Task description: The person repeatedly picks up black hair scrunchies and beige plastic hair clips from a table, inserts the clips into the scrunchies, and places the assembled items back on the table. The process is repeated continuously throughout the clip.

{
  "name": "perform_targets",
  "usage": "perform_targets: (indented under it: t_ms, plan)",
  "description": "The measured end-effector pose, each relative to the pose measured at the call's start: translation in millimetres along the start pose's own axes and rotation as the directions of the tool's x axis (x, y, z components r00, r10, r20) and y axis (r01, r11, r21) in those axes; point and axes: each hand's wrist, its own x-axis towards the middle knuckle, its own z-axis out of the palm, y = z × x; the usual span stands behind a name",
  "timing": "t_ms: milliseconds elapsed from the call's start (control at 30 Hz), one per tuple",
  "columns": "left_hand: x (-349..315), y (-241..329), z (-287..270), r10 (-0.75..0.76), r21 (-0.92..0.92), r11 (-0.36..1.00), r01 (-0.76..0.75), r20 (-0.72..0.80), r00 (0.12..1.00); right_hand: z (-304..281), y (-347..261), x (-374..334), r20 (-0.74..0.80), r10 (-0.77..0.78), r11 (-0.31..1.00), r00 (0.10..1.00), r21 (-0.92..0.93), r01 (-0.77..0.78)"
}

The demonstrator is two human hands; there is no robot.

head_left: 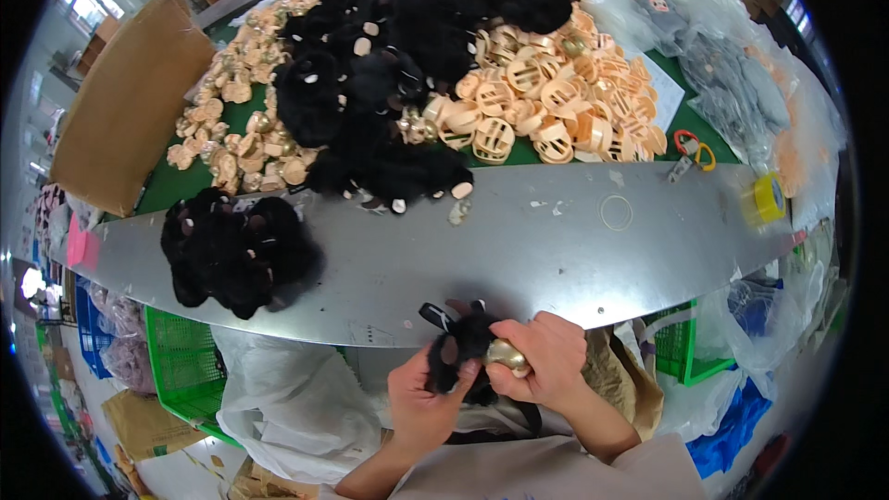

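Just off the near edge of the metal worktop, my left hand point(422, 400) is closed around a small black plush toy point(470, 338) with brownish ears and a dark ribbon loop. Pinched in my right hand point(548, 358) is a shiny gold, rounded piece point(507, 357), pressed against the plush's side. Whether part of that piece sits inside the plush is hidden by my fingers. A bunch of similar black plush toys point(243, 255) lies on the metal to the left. A bigger pile of black plush point(407, 46) rests farther back.
Peach-coloured slotted plastic shells point(556, 97) and gold-backed pieces point(250, 153) heap behind the metal worktop point(519, 250). Scissors point(690, 156) and yellow tape point(767, 198) lie at right. A cardboard sheet point(134, 106) stands left. Green baskets point(181, 370) and plastic bags point(287, 403) sit below.
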Motion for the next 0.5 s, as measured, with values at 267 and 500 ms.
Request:
perform_targets:
  t_ms: [267, 500]
  plan:
    - [4.0, -3.4, 1.6, 0.048, -0.128, 0.991, -0.046, 0.012, 0.999, 15.3, 2.5, -3.2, -0.036, 0.035, 0.999, 0.999, 0.025, -0.034]
    - [12.4, -1.5, -11.2, -0.057, -0.249, 0.965, 0.084, 0.114, 0.992, 9.9, -11.9, 6.5, 0.119, 0.08, 0.99, 0.99, 0.103, -0.093]
